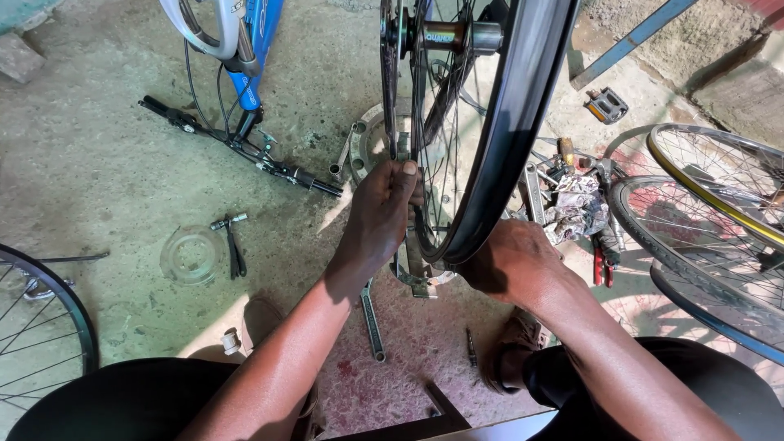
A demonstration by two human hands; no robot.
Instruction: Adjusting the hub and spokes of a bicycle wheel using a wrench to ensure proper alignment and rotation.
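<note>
Left hand (384,214) pinches spokes (433,122); right hand (514,263) grips wheel (498,139) rim, fingers hidden behind it. Wheel top cut off.

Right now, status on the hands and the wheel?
Left hand pinching at the spokes of the upright black-rimmed wheel. Right hand cupping the rim's lower edge. Wrench on the floor below, clear.

I see a black-rimmed bicycle wheel (490,122) standing upright on edge above the concrete floor, thin spokes running to a silver hub near the top, its lower rim just beside a metal wrench-like tool (412,265).
</note>
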